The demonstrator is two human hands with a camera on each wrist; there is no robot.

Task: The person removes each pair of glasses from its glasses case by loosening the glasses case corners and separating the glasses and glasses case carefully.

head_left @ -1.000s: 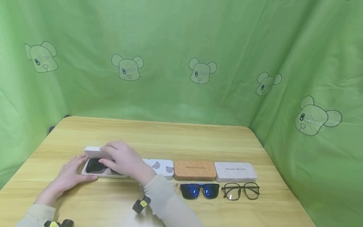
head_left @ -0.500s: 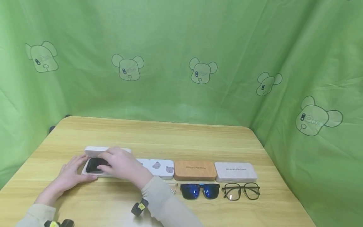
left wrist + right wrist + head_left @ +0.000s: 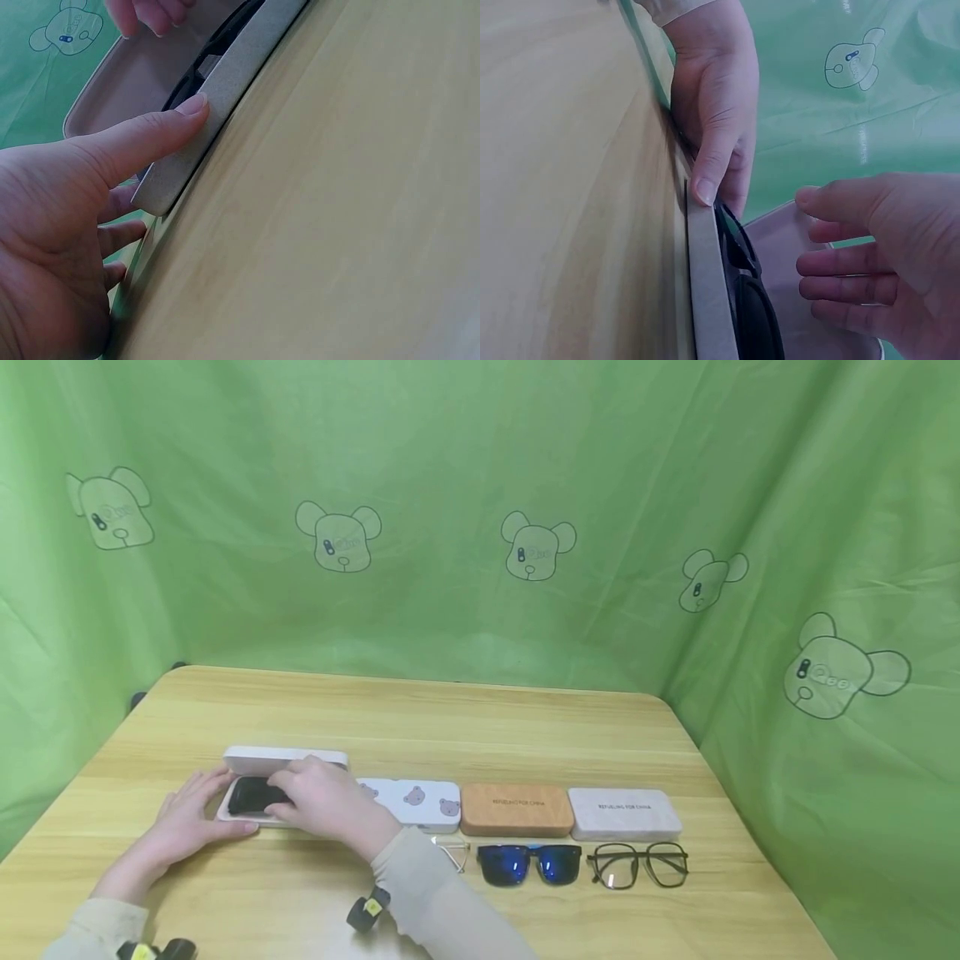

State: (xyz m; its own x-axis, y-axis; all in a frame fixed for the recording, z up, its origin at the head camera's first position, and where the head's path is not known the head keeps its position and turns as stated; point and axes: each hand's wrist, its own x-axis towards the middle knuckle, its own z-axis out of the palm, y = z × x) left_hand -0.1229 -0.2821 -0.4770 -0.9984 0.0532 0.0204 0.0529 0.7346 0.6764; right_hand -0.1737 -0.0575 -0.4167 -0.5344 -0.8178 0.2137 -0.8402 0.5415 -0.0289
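At the table's left, a pale glasses case (image 3: 285,762) lies with its lid raised, and black sunglasses (image 3: 253,795) lie inside it. My left hand (image 3: 187,822) holds the case's left end; in the left wrist view its thumb (image 3: 169,129) lies on the front wall while the other fingers reach behind the end. Over the case's right half is my right hand (image 3: 330,802), hiding part of the sunglasses (image 3: 754,307). The right wrist view shows its fingers (image 3: 847,289) loosely extended before the lid (image 3: 787,262), with a gap to the sunglasses.
Rightward stand a bear-print case (image 3: 416,804), a brown case (image 3: 517,810) and a white marbled case (image 3: 626,814), all closed. In front lie thin-framed glasses (image 3: 457,856), partly behind the right sleeve, blue-lensed sunglasses (image 3: 528,864) and black-framed glasses (image 3: 637,866). Green cloth (image 3: 450,610) surrounds the table.
My right hand has dropped slightly from the lid's top edge, uncovering the lid's right end. The black sunglasses have shifted a little in the case. My left hand stays put.
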